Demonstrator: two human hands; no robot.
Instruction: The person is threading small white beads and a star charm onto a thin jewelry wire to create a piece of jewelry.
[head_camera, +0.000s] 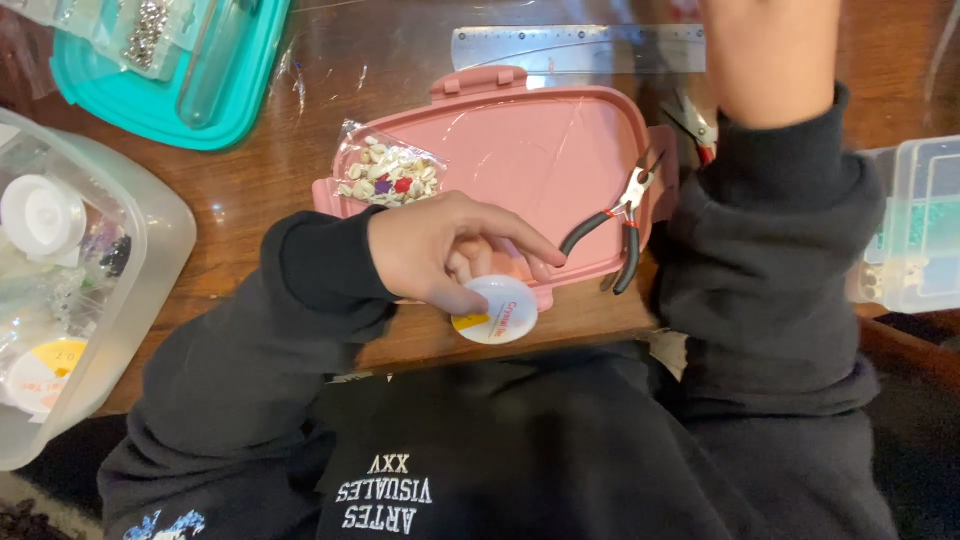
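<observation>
Two hands show here, both in dark sleeves. Nearest is the left hand (440, 250), low in the middle. Its thumb and fingers pinch a small round white spool (495, 310) with a yellow patch on its label. The spool sits at the near edge of the pink lid (540, 150), partly over the brown wooden table (250, 200).

Just past the left hand, on the pink lid, lies a little clear bag of beads (388, 177). The beads are mostly white, with a few red and purple ones. To the right on the same lid lie small pliers with black handles (618, 228), tips pointing away.

At the near left stands a big clear plastic tub (150, 270) with white spools and other bits inside. At the far right stands a clear box with small compartments (915, 230).

Farther back, the right hand (765, 55) is lifted high near the top edge. Its fingers are cut off there, so I cannot tell if it is open or closed. Beside its sleeve peeks another small tool with red on it (695, 125). Behind the lid lies a long metal ruler (575, 48). In the far left corner sits a teal lid (160, 100) with a clear tube and small bags on it.
</observation>
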